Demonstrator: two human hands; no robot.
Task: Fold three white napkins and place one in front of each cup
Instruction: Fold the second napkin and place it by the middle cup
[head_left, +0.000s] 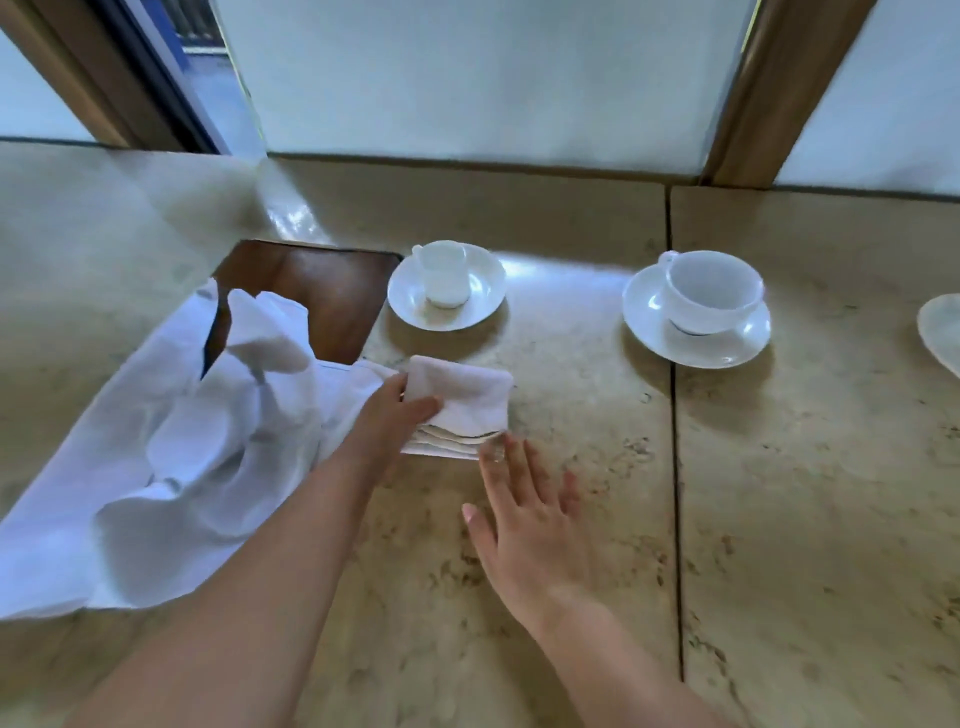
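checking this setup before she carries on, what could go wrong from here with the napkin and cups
1. The folded napkin shows loose layers at its near edge; only the left hand pinches it, so it may spring open.
2. The unfolded napkins lie bunched under that forearm and could get dragged along.
3. The small cup and its saucer stand just behind the napkin, so a push forward might nudge them.

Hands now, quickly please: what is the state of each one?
Left hand: holding the folded napkin.
Right hand: open, fingers straight, holding nothing.
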